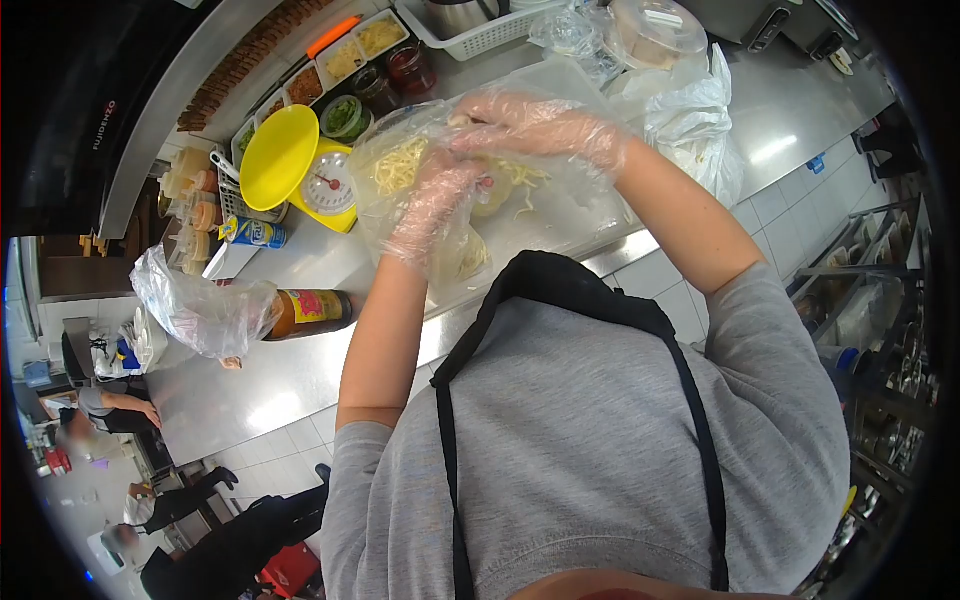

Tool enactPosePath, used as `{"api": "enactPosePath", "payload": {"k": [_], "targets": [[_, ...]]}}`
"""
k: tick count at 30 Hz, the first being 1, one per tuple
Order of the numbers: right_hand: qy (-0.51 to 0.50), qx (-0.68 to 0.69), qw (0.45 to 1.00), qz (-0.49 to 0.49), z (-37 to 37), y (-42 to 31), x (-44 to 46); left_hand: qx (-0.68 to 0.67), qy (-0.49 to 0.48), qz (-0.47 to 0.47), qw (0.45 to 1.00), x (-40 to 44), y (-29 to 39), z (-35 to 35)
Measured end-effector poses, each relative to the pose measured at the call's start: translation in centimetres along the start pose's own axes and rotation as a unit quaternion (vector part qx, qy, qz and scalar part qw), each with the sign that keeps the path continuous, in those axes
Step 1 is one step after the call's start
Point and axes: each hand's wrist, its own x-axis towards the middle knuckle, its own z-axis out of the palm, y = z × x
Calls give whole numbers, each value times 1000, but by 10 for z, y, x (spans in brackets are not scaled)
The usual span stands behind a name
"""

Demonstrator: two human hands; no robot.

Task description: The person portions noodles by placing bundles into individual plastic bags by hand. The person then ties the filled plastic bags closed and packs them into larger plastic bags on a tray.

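Note:
My left hand [437, 200] and my right hand [550, 125] wear clear plastic gloves. Their fingers meet at the top of a clear plastic bag [385, 205], pinching its gathered film. Pale yellow shreds [398, 168] show through the bag on the left. More shreds [522, 180] lie under and beside my hands, over a translucent tray [590, 205]. Glove and bag film overlap, so the fingertips are partly hidden. Just left of the bag stands a yellow scale [328, 185] with a round dial and a yellow pan [278, 158].
A bottle [310, 312] lies on the steel counter [270, 385] beside a crumpled bag [195, 305]. Ingredient containers [345, 60] and jars [410, 70] line the back. White bags [695, 120] sit at right. Other people [240, 535] are at lower left.

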Motion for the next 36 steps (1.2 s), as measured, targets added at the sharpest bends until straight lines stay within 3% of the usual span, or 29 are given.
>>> {"api": "enactPosePath", "payload": {"k": [2, 3, 5, 9, 12, 14, 18, 21, 23, 24, 26, 27, 29, 30, 32, 34, 36], "targets": [[7, 16, 999, -30, -12, -13, -8, -130, 61, 7, 990, -6, -5, -2], [5, 16, 999, -31, -18, -13, -11, -131, 62, 7, 989, -8, -6, -4], [18, 149, 988, 42, -28, -7, -19, -93, 40, 27, 995, -12, -8, -9], [-27, 7, 999, 15, 33, 75, -20, -193, 25, 62, 979, -8, -24, -9], [-121, 41, 992, 1, 50, 76, -14, -160, 50, 72, 983, -10, -21, -6], [-221, 2, 965, 142, 39, 59, -2, -162, 50, 96, 981, -16, -19, -5], [-216, 114, 959, 144, -10, 37, -8, -183, 38, 113, 976, -12, -25, -10], [-127, 197, 970, 71, -4, 19, -9, -158, -23, 101, 982, -12, -18, -5], [57, 143, 987, -47, 25, 14, -7, -172, -12, 32, 985, -19, -7, 2], [57, 143, 987, -48, 27, 16, -2, -171, -11, 33, 985, -16, -9, 1], [-75, -85, 993, -17, 31, 21, 8, -133, 53, 89, 986, -11, -20, -2], [-77, -84, 993, -18, 27, 22, 9, -134, 55, 88, 986, -11, -20, -3], [147, 5, 984, -96, 15, 26, 6, -160, 126, 117, 972, -12, -20, -6], [145, 5, 985, -96, 15, 28, 4, -161, 128, 116, 972, -10, -22, -7], [-156, -44, 986, 29, 18, 35, -2, -203, 168, 170, 950, -4, -28, -9], [-132, -101, 983, -78, 65, 65, -25, -170, 171, 162, 957, 3, -30, -11], [-123, -134, 981, -64, 79, 44, -44, -138, 177, 153, 962, 6, -31, -9]]}}
